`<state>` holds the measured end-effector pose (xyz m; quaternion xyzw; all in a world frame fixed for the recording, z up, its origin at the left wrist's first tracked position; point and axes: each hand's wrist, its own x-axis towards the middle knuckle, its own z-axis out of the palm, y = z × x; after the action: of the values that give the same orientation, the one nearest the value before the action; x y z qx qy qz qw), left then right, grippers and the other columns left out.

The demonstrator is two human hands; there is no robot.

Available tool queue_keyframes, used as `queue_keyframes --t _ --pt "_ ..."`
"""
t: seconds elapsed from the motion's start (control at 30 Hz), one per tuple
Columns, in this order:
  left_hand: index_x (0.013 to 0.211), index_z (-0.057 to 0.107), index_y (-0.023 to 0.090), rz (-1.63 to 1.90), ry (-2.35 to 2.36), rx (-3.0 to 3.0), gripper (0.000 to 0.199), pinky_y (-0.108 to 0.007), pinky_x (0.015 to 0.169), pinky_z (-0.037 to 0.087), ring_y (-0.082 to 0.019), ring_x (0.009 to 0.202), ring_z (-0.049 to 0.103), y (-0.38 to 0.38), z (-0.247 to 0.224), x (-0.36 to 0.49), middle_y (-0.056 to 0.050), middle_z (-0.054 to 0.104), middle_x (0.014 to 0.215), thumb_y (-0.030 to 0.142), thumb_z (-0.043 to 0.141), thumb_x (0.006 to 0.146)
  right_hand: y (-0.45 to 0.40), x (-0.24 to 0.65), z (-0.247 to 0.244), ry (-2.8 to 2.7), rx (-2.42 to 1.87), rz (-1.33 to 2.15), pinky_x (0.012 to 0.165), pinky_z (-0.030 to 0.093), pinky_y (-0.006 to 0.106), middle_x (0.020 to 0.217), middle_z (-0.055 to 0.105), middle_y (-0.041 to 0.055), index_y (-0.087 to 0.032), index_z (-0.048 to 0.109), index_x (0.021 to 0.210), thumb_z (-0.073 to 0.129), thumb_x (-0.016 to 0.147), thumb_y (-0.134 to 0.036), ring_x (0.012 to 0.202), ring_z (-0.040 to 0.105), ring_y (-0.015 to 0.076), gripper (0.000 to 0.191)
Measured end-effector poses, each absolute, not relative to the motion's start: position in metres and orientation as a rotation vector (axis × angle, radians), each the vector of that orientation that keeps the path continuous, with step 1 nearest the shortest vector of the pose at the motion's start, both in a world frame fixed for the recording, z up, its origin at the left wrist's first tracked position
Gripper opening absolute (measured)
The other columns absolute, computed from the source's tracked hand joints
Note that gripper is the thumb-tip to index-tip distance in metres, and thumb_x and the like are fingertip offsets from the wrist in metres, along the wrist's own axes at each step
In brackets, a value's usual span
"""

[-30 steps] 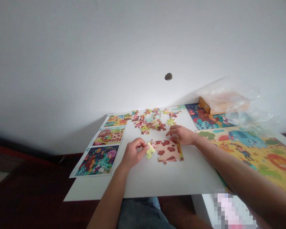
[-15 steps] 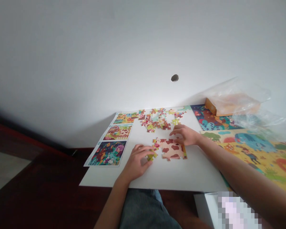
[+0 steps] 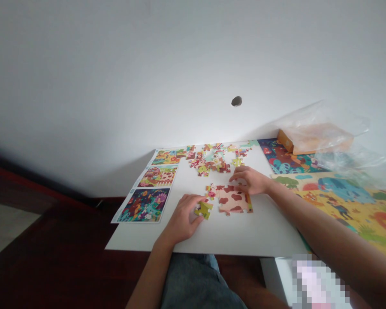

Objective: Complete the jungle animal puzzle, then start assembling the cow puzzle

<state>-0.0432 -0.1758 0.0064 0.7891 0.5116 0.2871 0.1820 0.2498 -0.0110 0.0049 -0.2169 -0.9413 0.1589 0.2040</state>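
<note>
Many pieces (image 3: 209, 165) lie beyond, left hand (image 3: 182, 219) clasping a green piece (image 3: 206, 210), right hand (image 3: 251, 181) half-open at joined pieces (image 3: 234, 201).

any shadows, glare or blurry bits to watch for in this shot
Head view: soft light, with a broad, diffuse shadow on the wall left of the table; head view: pale glints on the clear plastic bag; head view: fine prints on the loose puzzle pieces look soft; head view: a pixelated patch at lower right hides what lies there.
</note>
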Motion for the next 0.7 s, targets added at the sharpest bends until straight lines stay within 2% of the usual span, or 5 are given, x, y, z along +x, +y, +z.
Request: queue_keyframes --t 0.27,0.57,0.7 --pt "0.12 0.06 0.025 0.807 1.442 2.218 0.036 -0.041 0.101 0.045 -0.024 0.113 0.055 -0.172 0.0006 -0.0382 -0.006 0.065 0.117 0.024 0.068 0.084 -0.0111 0.2463 0.0064 -2.642 -0.65 0.464 0.085 0.047 0.034 0.095 0.064 0.0104 -0.018 0.074 0.106 0.07 0.08 -0.027 0.09 0.06 0.0221 0.027" --pt "0.115 0.063 0.025 0.825 1.408 2.28 0.027 -0.041 0.103 0.045 -0.024 0.115 0.054 -0.1713 0.0014 -0.0356 -0.007 0.062 0.117 0.02 0.062 0.088 -0.0113 0.2449 0.0083 -2.627 -0.632 0.483 0.082 0.048 0.032 0.094 0.064 0.0103 -0.018 0.075 0.104 0.07 0.081 -0.026 0.086 0.06 0.021 0.025" --pt "0.119 0.062 0.024 0.853 1.596 2.297 0.037 -0.044 0.103 0.044 -0.027 0.115 0.052 -0.1718 -0.0008 -0.0366 -0.01 0.058 0.118 0.03 0.068 0.083 -0.0118 0.2447 0.0088 -2.636 -0.641 0.479 0.082 0.048 0.033 0.094 0.064 0.0106 -0.018 0.075 0.105 0.069 0.081 -0.026 0.087 0.06 0.0214 0.026"
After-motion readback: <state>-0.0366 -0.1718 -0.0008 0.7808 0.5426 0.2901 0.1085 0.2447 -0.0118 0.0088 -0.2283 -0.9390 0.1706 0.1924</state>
